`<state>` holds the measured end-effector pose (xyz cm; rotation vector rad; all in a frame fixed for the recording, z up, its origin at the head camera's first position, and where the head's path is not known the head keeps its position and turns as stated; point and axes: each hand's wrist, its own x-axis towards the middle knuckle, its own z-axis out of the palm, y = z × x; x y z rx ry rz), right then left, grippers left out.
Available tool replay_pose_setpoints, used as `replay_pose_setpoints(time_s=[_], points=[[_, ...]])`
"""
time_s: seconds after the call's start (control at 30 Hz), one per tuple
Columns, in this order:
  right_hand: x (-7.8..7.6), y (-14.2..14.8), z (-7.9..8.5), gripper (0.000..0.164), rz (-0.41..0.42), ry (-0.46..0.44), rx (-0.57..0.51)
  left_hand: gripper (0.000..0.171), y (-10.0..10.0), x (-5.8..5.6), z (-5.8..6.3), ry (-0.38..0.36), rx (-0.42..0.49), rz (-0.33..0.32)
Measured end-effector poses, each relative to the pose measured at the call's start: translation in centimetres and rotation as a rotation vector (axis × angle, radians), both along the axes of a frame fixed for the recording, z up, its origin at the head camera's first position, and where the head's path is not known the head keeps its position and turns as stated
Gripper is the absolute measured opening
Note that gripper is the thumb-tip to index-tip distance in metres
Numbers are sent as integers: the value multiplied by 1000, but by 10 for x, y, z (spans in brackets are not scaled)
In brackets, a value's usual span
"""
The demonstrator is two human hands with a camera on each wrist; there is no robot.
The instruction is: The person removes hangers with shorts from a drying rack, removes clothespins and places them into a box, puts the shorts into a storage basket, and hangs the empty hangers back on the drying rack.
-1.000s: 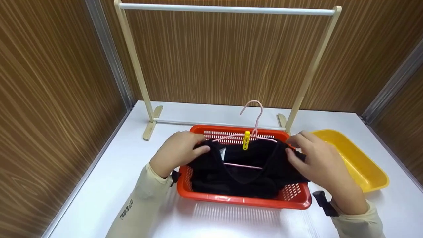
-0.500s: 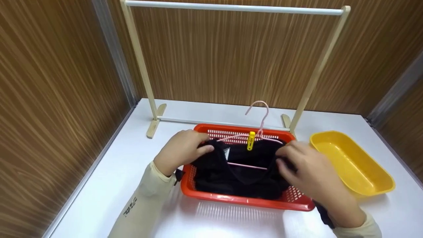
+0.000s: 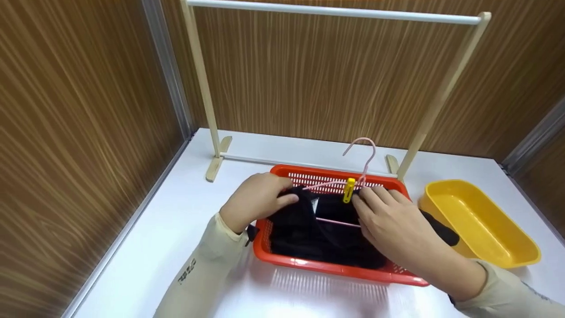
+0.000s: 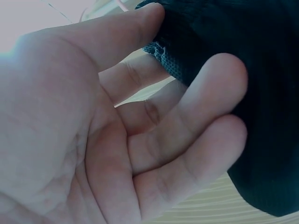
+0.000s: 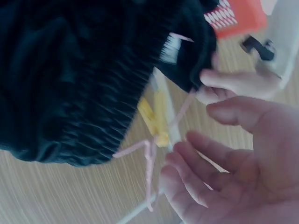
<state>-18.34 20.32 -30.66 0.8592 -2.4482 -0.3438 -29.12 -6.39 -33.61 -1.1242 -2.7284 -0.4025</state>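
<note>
A black shirt [image 3: 304, 240] with a white neck label hangs on a pink hanger [image 3: 373, 152], over a red basket [image 3: 318, 264]. A yellow clothespin [image 3: 349, 191] clips the back of the neckline beside the hook. My left hand [image 3: 258, 198] pinches the shirt's left shoulder between thumb and forefinger; the other fingers are loosely bent under the cloth. My right hand [image 3: 395, 223] is over the right part of the shirt, fingertips close to the clothespin. In the right wrist view its fingers [image 5: 201, 158] are relaxed and apart, with nothing between them, and it hides the right shoulder from the head view.
Behind the basket stands a clothes rack with wooden posts [image 3: 204, 88] and a white top bar [image 3: 331, 11]. To the right is a yellow tray [image 3: 481, 221]. Wood-patterned panels surround the white table [image 3: 145, 247].
My right hand has let go of the shirt's right shoulder and moved left, across the neckline to the clothespin. My left hand keeps its hold. The head view has shifted a little.
</note>
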Motion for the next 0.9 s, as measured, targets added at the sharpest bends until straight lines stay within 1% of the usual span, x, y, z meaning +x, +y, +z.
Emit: replay_pose_setpoints(time_s=[0.1, 0.17, 0.27, 0.33, 0.53, 0.63, 0.8, 0.9], points=[[-6, 2, -3, 41, -16, 12, 114, 28, 4, 0, 1, 5, 12, -6], [-9, 3, -4, 45, -30, 4, 172, 27, 5, -1, 1, 0, 14, -7], [-14, 3, -7, 48, -48, -10, 210, 25, 6, 0, -1, -11, 19, -4], [-16, 3, -8, 50, -54, -30, 213, 25, 5, 1, -2, -17, 21, 4], [-23, 1, -12, 56, -38, -84, 145, 25, 1, 6, -4, -11, 18, 28], [-23, 0, -14, 54, -26, -89, 100, 25, 0, 8, -5, -6, 14, 27], [-24, -4, -18, 57, 0, -69, 15, 25, -2, 10, -9, -1, 14, 21], [-27, -8, -20, 52, 20, -44, -49, 26, -4, 10, -11, 4, 14, 17]])
